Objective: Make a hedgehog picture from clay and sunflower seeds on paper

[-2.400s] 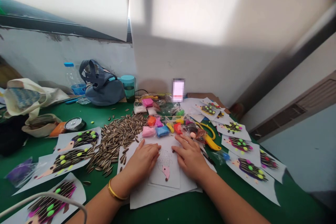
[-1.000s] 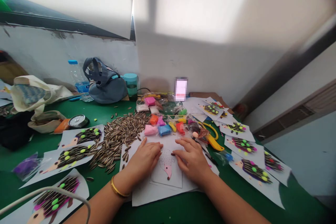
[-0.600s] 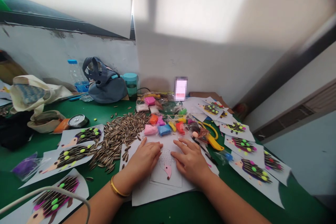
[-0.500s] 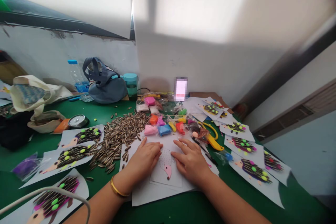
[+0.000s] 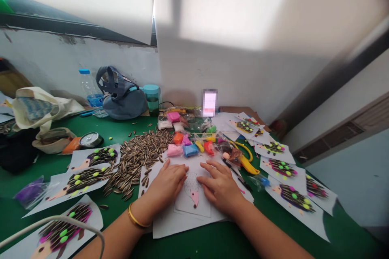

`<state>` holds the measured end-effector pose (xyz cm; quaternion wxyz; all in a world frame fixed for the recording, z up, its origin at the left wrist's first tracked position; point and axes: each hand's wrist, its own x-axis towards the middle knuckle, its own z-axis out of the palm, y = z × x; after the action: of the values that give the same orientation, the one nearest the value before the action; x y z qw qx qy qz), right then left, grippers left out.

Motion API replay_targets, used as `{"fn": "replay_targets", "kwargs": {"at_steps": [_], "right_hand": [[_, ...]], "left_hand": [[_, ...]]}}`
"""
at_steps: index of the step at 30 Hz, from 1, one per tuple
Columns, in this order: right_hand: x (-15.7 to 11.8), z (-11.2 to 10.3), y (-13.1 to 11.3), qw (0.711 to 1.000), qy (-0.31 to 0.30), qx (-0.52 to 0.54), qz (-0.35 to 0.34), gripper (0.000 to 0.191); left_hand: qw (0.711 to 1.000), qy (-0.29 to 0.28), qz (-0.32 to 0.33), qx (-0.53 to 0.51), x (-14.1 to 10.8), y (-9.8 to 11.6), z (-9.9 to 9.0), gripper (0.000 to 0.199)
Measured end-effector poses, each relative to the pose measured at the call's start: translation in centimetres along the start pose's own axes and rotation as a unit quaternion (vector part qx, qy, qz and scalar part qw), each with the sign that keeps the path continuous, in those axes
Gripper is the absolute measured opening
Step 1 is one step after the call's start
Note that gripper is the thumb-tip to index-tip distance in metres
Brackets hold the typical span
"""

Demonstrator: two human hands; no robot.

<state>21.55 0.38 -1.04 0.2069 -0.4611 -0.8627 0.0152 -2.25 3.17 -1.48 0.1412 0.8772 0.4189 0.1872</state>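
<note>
Between my hands lies a small white sheet with a hedgehog drawing (image 5: 192, 188); its face is filled in with pink clay, with a dark nose and eye, and its body is dotted outline. My left hand (image 5: 167, 182) lies on the sheet's left side, fingers stretched out. On the opposite side my right hand (image 5: 221, 184) rests with fingers spread, fingertips near the drawing. Neither hand holds anything. Larger white paper (image 5: 164, 226) is under the small sheet. Just beyond the hands sit bagged lumps of coloured clay, among them a blue one (image 5: 190, 151) and a light pink one (image 5: 174, 150).
A heap of striped sunflower seeds (image 5: 139, 158) spreads at left. Finished seed hedgehogs on paper (image 5: 91, 160) lie left, with several more (image 5: 293, 198) at right. Yellow-handled scissors (image 5: 249, 164) and a black pen (image 5: 237, 175) lie right. A blue bag (image 5: 124, 101) and cup (image 5: 151, 101) stand behind.
</note>
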Motion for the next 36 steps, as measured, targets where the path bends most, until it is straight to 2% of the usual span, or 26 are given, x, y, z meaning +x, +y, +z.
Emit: {"fn": "replay_targets", "kwargs": {"at_steps": [3, 8, 16, 21, 28, 36], "right_hand": [[0.0, 0.0, 0.1, 1.000, 0.002, 0.008, 0.005, 0.030], [-0.1, 0.0, 0.4, 0.999, 0.043, 0.022, 0.018, 0.032], [-0.1, 0.5, 0.4, 0.999, 0.018, 0.023, 0.015, 0.030], [-0.3, 0.5, 0.7, 0.998, 0.055, 0.028, 0.006, 0.030], [-0.5, 0.4, 1.0, 0.999, 0.033, 0.003, -0.003, 0.031], [-0.5, 0.1, 1.1, 0.997, 0.069, 0.022, -0.005, 0.033]], "left_hand": [[1.000, -0.001, 0.001, -0.002, 0.0, 0.0, -0.1, 0.025], [1.000, -0.006, -0.003, -0.004, 0.1, 0.1, -0.2, 0.026], [1.000, -0.014, -0.004, -0.003, 0.1, 0.0, -0.2, 0.025], [1.000, -0.012, -0.007, -0.003, 0.1, 0.0, -0.2, 0.026], [1.000, -0.013, -0.006, 0.001, 0.1, 0.0, 0.0, 0.024], [1.000, -0.007, -0.003, -0.005, 0.0, 0.0, -0.1, 0.025]]}}
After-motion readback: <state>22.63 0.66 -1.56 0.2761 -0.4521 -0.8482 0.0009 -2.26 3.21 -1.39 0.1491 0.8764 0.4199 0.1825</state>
